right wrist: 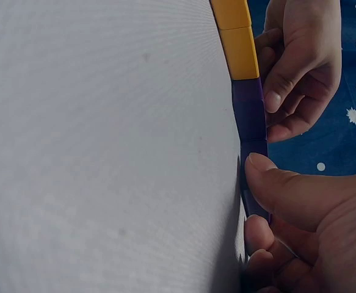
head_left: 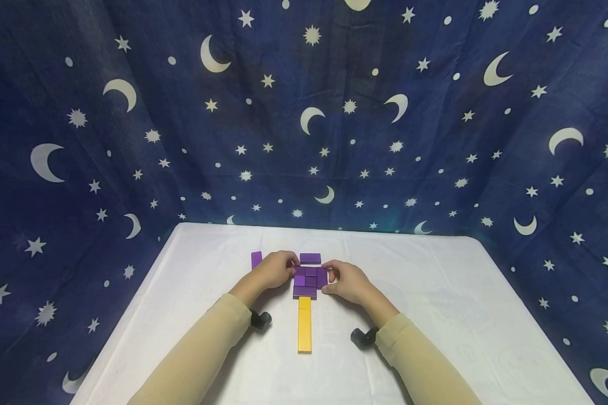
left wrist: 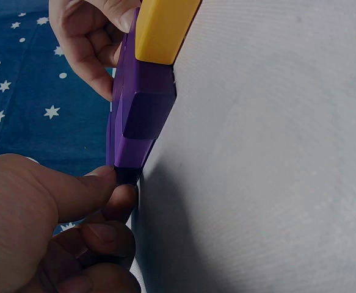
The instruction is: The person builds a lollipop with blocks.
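Note:
Purple blocks (head_left: 305,280) lie flat and side by side in a squarish patch on the white table. My left hand (head_left: 277,269) is at the patch's far left corner, its thumb and forefinger pinching a dark purple block (left wrist: 127,176). At the right side, the thumb and a finger of my right hand (head_left: 351,281) span the two ends of an upright-lying purple block (head_left: 322,278) and grip it. A strip of yellow blocks (head_left: 304,329) runs from the patch's near edge toward me. The fingers partly hide the patch's edges.
Just beyond the patch lies a separate purple block (head_left: 311,259). Another purple block (head_left: 256,259) sits to the left, partly behind my left hand. The white table (head_left: 415,270) is backed by a dark blue curtain (head_left: 304,152) with moons and stars.

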Demonstrator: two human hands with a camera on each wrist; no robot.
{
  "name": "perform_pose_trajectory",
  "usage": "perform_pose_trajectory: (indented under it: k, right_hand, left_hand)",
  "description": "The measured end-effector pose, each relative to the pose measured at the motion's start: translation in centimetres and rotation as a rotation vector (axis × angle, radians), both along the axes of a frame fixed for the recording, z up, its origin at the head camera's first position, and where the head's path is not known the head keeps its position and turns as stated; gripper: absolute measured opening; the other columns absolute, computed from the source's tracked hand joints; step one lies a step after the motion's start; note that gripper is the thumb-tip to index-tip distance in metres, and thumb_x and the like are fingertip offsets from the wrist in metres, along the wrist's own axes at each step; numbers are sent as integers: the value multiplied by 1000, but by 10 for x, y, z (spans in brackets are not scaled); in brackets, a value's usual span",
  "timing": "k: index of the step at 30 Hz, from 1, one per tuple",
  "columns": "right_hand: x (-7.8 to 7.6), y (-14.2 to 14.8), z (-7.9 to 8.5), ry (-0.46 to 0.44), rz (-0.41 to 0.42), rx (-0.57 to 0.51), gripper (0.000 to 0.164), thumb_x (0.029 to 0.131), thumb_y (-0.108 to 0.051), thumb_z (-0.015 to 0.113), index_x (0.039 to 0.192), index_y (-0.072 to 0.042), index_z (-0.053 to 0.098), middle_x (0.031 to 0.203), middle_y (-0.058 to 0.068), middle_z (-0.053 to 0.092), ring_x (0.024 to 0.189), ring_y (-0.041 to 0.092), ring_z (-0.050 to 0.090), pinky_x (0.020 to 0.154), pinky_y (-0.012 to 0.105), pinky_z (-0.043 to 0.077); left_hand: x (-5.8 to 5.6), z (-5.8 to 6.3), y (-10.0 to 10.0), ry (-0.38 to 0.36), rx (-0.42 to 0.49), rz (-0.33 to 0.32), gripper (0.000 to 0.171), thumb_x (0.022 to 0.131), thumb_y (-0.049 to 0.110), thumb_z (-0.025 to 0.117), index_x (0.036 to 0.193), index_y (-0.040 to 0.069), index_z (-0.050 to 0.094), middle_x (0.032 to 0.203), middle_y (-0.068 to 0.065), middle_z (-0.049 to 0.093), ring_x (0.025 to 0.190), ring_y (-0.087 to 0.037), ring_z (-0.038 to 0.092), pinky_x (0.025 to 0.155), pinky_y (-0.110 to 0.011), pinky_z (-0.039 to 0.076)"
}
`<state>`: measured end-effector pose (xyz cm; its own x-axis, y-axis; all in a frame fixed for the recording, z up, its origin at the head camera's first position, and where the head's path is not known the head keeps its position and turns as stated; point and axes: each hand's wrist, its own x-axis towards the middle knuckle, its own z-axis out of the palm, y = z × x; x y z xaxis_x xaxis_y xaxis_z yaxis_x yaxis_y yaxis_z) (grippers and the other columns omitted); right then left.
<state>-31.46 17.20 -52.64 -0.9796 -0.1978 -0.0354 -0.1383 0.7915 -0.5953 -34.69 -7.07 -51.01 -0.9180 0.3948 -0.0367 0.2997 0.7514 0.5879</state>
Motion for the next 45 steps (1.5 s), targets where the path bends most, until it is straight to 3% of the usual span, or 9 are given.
perform_pose_trajectory:
  k: [20, 27, 32, 45]
  right_hand:
    - [-1, 0, 1, -8, -11, 11, 63, 78, -27, 96, 136, -20, 71, 88, -3, 60, 91, 19, 56, 83, 39, 43]
    - [0, 0, 1, -6, -5, -1, 63, 78, -25, 96, 136, -19, 72, 88, -2, 61, 87, 17, 55, 81, 37, 43]
    - [0, 1, 0, 1, 6, -13, 62, 78, -24, 96, 135, -18, 72, 87, -2, 61, 83, 16, 55, 79, 36, 43]
    - [0, 1, -1, 5, 0, -6, 63, 77, -24, 96, 135, -18, 72, 87, -3, 61, 86, 16, 56, 81, 37, 44]
  left_hand:
    - [1, 0, -1, -29, 11, 13, 20, 102, 8, 69, 121, 15, 75, 105, -6, 75, 99, -21, 68, 104, -47, 56]
    - [3, 2, -2, -29, 38, 10, 24, 101, 6, 69, 123, 14, 75, 97, -3, 71, 89, -18, 64, 96, -44, 56]
    - [4, 3, -6, -23, 51, 18, 27, 100, 8, 71, 126, 15, 74, 99, -3, 73, 92, -19, 65, 99, -46, 57]
    - [3, 8, -20, -16, 91, 36, 40, 95, 10, 79, 135, 14, 70, 96, 1, 70, 86, -15, 63, 89, -40, 55]
